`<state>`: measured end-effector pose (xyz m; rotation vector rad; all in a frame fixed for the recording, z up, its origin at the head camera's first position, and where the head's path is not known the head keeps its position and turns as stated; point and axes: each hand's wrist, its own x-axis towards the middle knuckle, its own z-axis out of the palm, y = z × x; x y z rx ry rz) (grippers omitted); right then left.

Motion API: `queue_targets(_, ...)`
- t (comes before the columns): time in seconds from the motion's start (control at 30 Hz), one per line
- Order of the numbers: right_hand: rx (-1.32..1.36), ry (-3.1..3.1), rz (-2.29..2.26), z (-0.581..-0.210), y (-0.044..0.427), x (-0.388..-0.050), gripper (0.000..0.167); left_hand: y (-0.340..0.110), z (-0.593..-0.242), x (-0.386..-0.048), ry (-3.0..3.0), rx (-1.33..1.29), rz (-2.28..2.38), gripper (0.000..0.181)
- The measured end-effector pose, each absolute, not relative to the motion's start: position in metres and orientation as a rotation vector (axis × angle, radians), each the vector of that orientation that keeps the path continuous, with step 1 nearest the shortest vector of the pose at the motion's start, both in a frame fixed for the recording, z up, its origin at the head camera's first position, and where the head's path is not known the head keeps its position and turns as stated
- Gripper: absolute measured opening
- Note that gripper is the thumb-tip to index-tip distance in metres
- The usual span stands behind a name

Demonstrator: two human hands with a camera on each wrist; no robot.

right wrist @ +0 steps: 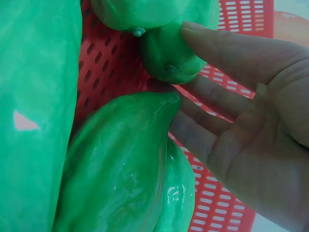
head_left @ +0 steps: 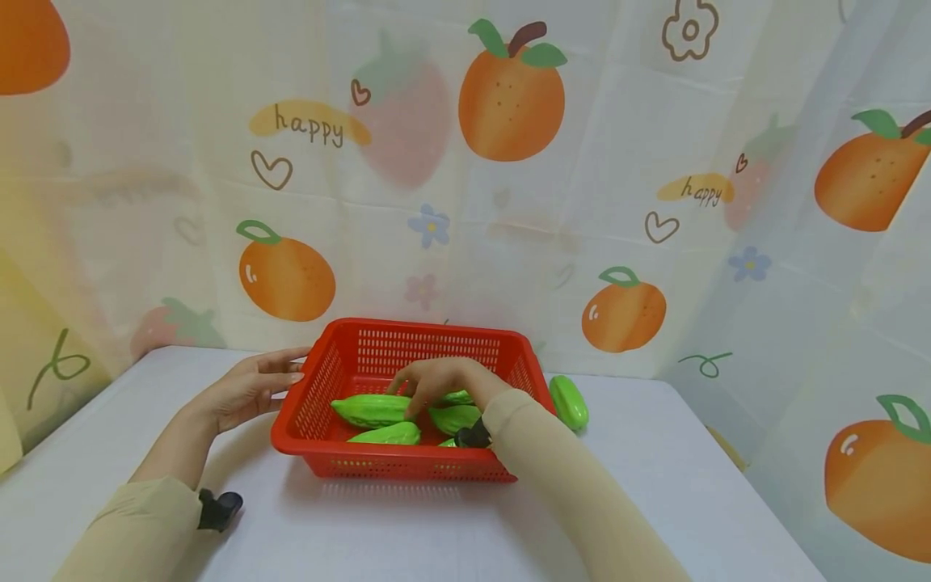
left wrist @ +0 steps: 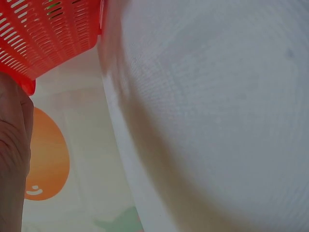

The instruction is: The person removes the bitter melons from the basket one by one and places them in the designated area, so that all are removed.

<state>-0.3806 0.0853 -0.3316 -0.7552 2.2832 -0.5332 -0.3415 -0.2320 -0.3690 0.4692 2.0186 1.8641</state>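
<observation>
A red slotted plastic basket (head_left: 407,454) stands on the table with several glossy, ridged green gourds in it. My right hand (head_left: 444,381) reaches inside, thumb in front and fingers behind the right end of one green gourd (head_left: 369,411). In the right wrist view, the thumb of that hand (right wrist: 270,101) lies against a gourd (right wrist: 169,60) and the fingers curl behind its end. Another gourd (right wrist: 120,159) lies close below the fingers. At the basket's left rim, my left hand (head_left: 243,392) touches the outside with its fingers extended; the left wrist view shows only part of it.
One more green gourd (head_left: 569,402) lies on the white-covered table (head_left: 655,485), just outside the basket's right wall. A fruit-printed curtain (head_left: 509,242) hangs behind the table and along its sides.
</observation>
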Motion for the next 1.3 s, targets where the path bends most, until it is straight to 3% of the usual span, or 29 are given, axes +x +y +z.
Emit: queue_targets(1.3, -0.771, 2.343, -0.768, -0.307, 0.095, -0.385, 0.056, -0.232, -0.37, -0.342, 1.96, 0.489, 1.913, 0.061)
